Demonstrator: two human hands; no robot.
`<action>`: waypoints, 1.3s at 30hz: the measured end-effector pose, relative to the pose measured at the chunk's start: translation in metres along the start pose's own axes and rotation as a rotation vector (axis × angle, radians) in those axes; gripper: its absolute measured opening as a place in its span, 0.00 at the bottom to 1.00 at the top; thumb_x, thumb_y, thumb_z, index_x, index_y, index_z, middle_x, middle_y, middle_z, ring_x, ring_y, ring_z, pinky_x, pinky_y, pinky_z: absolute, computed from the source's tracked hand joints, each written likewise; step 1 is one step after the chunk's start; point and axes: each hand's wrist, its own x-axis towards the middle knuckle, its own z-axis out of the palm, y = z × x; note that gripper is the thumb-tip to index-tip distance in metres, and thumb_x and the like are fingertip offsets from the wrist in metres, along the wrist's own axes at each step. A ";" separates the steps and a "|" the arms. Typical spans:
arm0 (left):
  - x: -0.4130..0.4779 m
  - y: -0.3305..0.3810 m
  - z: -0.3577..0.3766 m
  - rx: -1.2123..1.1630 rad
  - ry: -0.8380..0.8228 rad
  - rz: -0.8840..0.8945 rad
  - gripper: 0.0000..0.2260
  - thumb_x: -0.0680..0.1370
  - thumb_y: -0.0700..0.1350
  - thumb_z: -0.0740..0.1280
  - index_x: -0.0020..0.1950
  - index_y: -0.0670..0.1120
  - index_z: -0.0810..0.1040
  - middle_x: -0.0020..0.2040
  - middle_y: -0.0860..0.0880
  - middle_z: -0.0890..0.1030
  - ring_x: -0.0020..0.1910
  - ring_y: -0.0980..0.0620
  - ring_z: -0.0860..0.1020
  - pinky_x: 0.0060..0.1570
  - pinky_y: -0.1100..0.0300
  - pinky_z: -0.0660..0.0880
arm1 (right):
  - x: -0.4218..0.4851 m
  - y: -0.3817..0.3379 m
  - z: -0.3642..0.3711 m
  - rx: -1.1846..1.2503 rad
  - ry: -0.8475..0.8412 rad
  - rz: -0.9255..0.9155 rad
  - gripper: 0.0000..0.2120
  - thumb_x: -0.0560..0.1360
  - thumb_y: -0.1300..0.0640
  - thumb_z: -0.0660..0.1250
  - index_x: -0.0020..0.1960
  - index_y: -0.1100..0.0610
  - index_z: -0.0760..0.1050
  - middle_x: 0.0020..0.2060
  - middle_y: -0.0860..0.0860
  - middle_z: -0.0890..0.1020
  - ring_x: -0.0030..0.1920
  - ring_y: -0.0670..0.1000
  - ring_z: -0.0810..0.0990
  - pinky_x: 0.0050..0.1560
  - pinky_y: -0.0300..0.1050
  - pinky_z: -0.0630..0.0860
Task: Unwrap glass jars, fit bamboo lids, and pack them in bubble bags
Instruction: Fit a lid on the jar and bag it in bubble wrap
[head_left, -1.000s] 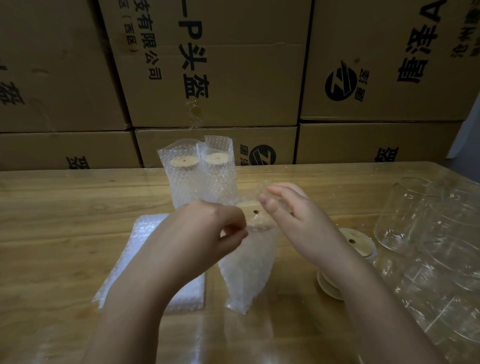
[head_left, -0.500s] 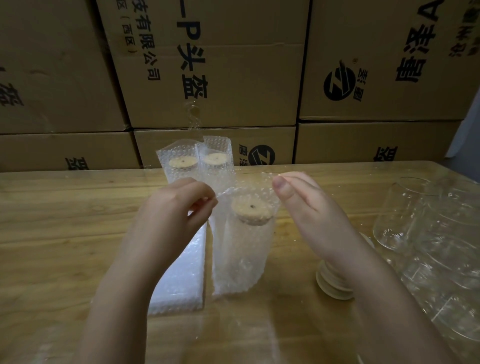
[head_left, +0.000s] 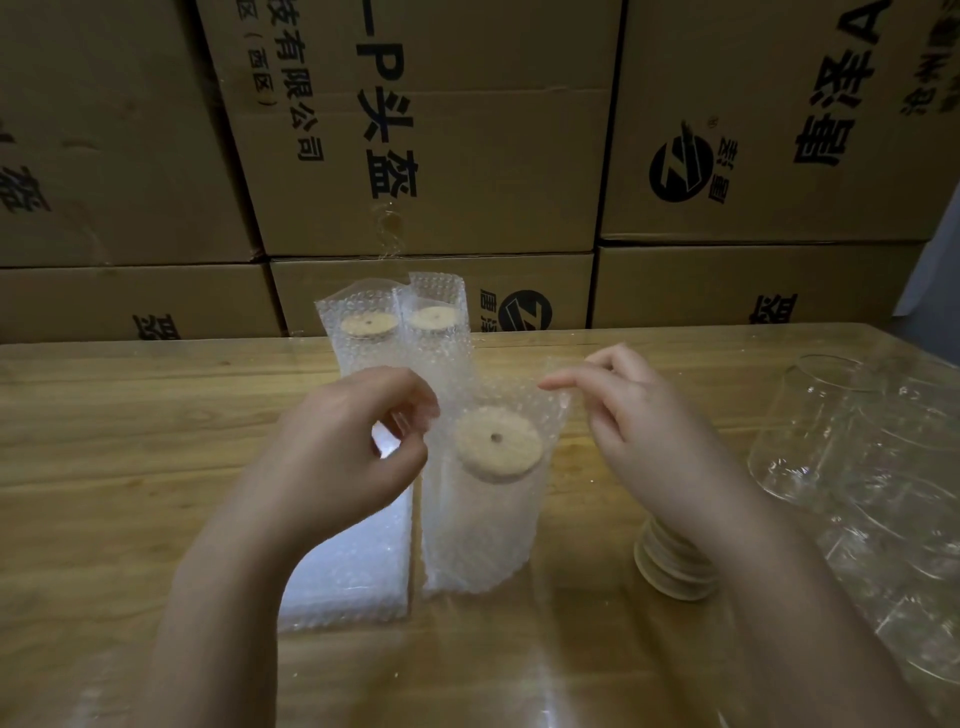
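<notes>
A glass jar with a round bamboo lid (head_left: 497, 442) stands upright inside a bubble bag (head_left: 480, 535) at the middle of the wooden table (head_left: 130, 467). My left hand (head_left: 337, 447) pinches the top left edge of the bag. My right hand (head_left: 644, 426) holds the top right corner between its fingertips and thumb. The mouth of the bag is stretched open between both hands. Two more bagged, lidded jars (head_left: 395, 338) stand just behind it.
A flat stack of bubble bags (head_left: 353, 566) lies under my left wrist. A short stack of bamboo lids (head_left: 672, 569) sits under my right forearm. Bare glass jars in clear wrap (head_left: 857, 457) crowd the right side. Cardboard boxes (head_left: 441, 156) wall off the back.
The bagged jar went from tilted and lifted to standing upright on the table. My hands moved apart and pulled the bag's mouth wide.
</notes>
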 end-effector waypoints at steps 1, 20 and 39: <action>-0.001 0.001 -0.001 0.025 -0.032 0.013 0.05 0.72 0.52 0.65 0.46 0.61 0.75 0.42 0.63 0.78 0.47 0.61 0.77 0.36 0.62 0.74 | 0.001 0.001 0.001 -0.016 -0.010 -0.002 0.19 0.80 0.62 0.58 0.63 0.43 0.74 0.52 0.44 0.72 0.38 0.41 0.67 0.36 0.41 0.72; 0.005 -0.005 0.005 0.123 0.176 -0.017 0.02 0.75 0.42 0.71 0.45 0.45 0.83 0.50 0.54 0.76 0.39 0.58 0.78 0.41 0.52 0.79 | -0.007 -0.008 -0.021 0.060 -0.091 -0.001 0.05 0.74 0.45 0.64 0.47 0.45 0.74 0.41 0.40 0.77 0.42 0.39 0.76 0.45 0.46 0.78; 0.008 -0.002 0.012 0.123 0.341 0.047 0.02 0.75 0.40 0.71 0.46 0.43 0.83 0.38 0.51 0.82 0.34 0.49 0.80 0.33 0.49 0.78 | 0.001 0.005 -0.004 -0.115 0.258 0.045 0.06 0.78 0.52 0.63 0.49 0.50 0.79 0.41 0.41 0.75 0.36 0.45 0.74 0.29 0.39 0.69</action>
